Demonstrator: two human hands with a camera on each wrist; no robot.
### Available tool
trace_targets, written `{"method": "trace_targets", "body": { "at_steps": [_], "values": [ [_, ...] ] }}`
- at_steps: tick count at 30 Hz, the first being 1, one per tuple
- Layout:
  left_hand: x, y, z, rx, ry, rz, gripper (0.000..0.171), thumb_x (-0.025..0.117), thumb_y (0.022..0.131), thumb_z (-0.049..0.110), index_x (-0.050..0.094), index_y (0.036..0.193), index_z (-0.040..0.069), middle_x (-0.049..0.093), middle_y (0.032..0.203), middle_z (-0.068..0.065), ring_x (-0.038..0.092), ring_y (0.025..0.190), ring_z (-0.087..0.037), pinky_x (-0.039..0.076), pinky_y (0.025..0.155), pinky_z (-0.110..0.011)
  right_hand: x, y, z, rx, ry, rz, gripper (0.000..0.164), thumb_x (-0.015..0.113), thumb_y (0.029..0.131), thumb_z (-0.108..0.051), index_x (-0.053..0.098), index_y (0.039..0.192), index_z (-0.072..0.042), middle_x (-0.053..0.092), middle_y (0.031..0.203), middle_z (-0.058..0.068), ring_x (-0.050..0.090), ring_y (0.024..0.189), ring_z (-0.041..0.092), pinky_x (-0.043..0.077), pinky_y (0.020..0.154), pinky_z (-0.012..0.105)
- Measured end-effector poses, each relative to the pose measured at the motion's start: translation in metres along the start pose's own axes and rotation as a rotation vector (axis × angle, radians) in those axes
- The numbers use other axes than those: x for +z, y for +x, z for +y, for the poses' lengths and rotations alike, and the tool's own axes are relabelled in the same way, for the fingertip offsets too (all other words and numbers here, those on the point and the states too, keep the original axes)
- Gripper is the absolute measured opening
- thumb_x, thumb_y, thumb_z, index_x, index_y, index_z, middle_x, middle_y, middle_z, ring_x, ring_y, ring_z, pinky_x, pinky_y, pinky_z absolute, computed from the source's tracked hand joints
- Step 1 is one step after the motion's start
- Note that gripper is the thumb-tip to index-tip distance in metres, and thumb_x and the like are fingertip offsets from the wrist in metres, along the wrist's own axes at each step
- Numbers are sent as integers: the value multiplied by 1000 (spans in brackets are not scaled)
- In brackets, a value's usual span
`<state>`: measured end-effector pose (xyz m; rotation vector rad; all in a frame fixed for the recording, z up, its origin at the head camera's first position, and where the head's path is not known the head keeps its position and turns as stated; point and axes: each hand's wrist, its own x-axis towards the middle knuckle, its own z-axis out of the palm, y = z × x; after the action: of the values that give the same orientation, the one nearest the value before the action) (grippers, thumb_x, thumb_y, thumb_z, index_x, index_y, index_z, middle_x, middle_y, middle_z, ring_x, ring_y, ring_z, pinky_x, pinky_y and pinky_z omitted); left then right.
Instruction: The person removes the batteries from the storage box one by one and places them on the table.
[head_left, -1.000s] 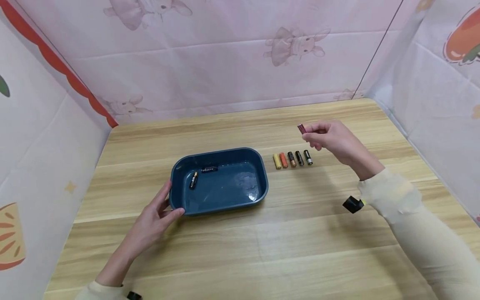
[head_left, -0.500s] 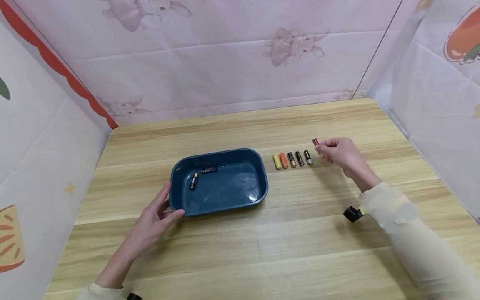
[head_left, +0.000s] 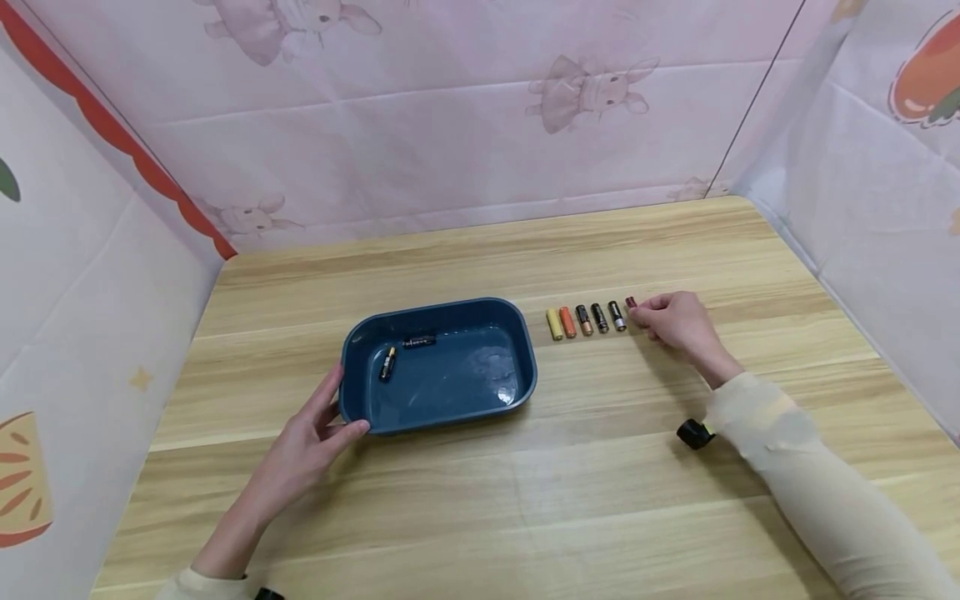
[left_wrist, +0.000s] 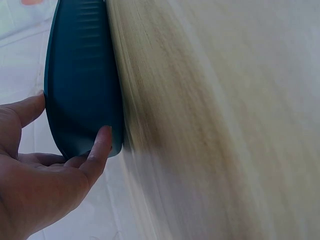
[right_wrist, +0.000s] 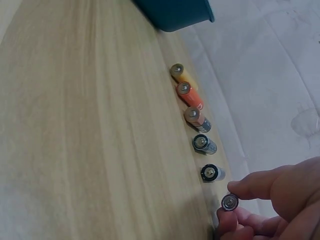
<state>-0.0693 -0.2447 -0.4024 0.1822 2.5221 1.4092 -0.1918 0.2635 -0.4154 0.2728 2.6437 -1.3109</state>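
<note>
My right hand (head_left: 678,321) pinches a dark red battery (head_left: 630,302) between thumb and fingers, low over the table. In the right wrist view, the end of that battery (right_wrist: 230,202) points at the camera. To its left a row of batteries lies side by side: yellow (head_left: 554,323), orange (head_left: 567,322) and several dark ones (head_left: 599,317). My left hand (head_left: 303,446) grips the left end of a dark blue plastic basin (head_left: 450,422), thumb on the near rim and fingers round the outside. Inside the basin are two black batteries (head_left: 387,364).
The wooden table (head_left: 480,517) is light in colour and meets a pink rabbit-print cloth (head_left: 435,150) at the back. Printed cloths hang at both sides as well. A black wrist camera (head_left: 694,434) juts from under the right sleeve, just above the table.
My right hand has carried the dark red battery rightward and down to the right end of the row. The left hand and basin have stayed in place.
</note>
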Motion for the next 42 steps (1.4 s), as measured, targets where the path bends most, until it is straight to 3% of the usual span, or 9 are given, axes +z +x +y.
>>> {"method": "trace_targets", "body": {
  "at_steps": [5,9,27,42],
  "values": [
    [0,0,0,11,-7,-1,85,64,105,19,6,167,12,8,171,-19,36,145,-49,47,104,-41,4,1,3,-60,-138,46,32,69,98,-26,76,103,5,68,69,3,53,61,13,41,53,26],
    [1,0,-1,5,-10,2,85,64,105,19,7,167,12,8,171,-17,35,145,-48,47,104,-40,6,1,2,-79,-173,61,32,70,98,-27,77,100,4,70,72,6,53,63,16,42,55,28],
    [2,-1,-2,13,-30,2,86,66,104,17,7,167,10,8,171,-20,37,144,-48,49,103,-38,11,1,3,-92,-215,92,34,70,99,-30,77,96,2,73,85,12,50,63,17,39,52,27],
    [1,1,-1,-1,-8,9,85,65,104,17,8,167,11,9,171,-18,36,145,-48,47,104,-40,8,1,0,-72,-223,80,39,63,102,-34,77,99,3,67,72,5,50,63,16,40,56,29]
  ]
}}
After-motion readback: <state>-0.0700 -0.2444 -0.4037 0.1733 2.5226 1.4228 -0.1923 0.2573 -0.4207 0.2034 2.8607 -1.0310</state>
